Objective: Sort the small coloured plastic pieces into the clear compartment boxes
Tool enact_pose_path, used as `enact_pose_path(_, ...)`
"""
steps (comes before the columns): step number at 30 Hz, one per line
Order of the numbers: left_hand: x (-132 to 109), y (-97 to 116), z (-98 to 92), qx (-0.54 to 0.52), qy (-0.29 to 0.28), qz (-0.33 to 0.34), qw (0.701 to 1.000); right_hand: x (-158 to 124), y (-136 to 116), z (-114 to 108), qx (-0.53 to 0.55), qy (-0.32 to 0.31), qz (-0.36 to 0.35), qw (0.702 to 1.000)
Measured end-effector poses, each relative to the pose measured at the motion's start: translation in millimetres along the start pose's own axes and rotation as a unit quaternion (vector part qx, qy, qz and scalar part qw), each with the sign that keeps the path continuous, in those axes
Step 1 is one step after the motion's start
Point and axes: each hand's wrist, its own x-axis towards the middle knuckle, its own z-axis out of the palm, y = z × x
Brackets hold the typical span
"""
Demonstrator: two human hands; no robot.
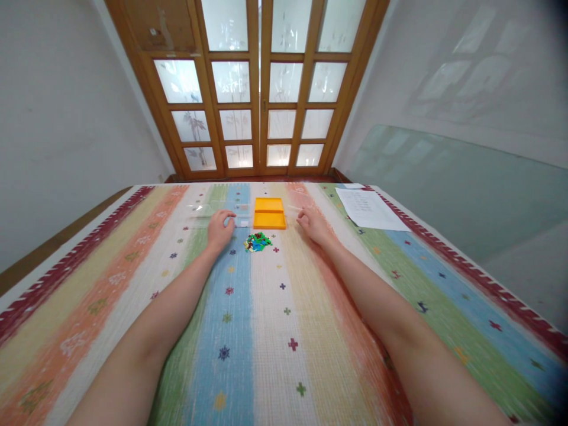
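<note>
An open yellow case point(270, 220) lies on the striped cloth, with a pile of small green, blue, red and yellow pieces point(258, 242) just in front of it. My left hand point(220, 229) rests to the left of the case, thumb and forefinger loosely curved with a gap between them, nothing visibly held. Beside its fingertips is a clear plastic piece point(242, 214) with a small white patch. To the right of the case, my right hand point(313, 226) has its fingers pressed together; a faint thin thing seems to be at the fingertips, too small to make out.
A white printed sheet point(371, 209) lies at the back right of the table. Clear plastic film glints behind my left hand. The striped tablecloth point(270, 331) stretches toward me. Beyond the far edge stand wooden glass-paned doors point(261, 100); a glass panel leans at the right wall.
</note>
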Motion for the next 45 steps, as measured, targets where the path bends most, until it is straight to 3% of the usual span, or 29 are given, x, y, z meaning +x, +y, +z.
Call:
enact_pose_path(4,10,-26,-25.2,0.132,0.051,-0.055,0.988,0,19,-2,-0.024,-0.052,-0.044,0.997)
enact_pose_path(7,10,-43,-33.7,0.207,0.069,-0.095,0.971,-2,26,-2,-0.022,-0.076,-0.082,0.994)
enact_pose_path(13,8,-62,-27.4,0.284,0.003,-0.096,0.954,-5,37,7,-0.014,-0.065,-0.092,0.994)
enact_pose_path(25,9,-71,-27.7,0.234,-0.003,-0.089,0.968,-8,34,14,-0.031,-0.047,-0.033,0.998)
enact_pose_path(35,8,-71,-23.7,0.279,-0.006,-0.065,0.958,-8,16,14,-0.079,-0.021,-0.025,0.996)
enact_pose_path(45,5,-63,-23.8,0.281,-0.002,-0.071,0.957,-9,0,22,-0.05,-0.091,-0.074,0.992)
